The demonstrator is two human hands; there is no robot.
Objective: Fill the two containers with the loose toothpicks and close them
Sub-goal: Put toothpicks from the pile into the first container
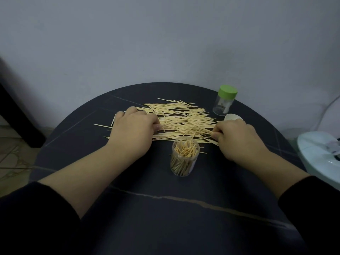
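A spread of loose toothpicks [181,118] lies across the far half of the round dark table [165,199]. In front of it stands an open clear container [184,159], holding many toothpicks upright. A second clear container with a green lid [224,102] stands at the back right, nearly empty. A white lid [232,117] lies just beyond my right hand. My left hand [133,128] rests on the left end of the pile, fingers curled onto the toothpicks. My right hand [236,138] pinches toothpicks at the pile's right end.
A pale wall rises right behind the table. A light blue round object [320,155] sits off the table's right edge. A dark piece of furniture [16,115] stands at the left, with the floor below it.
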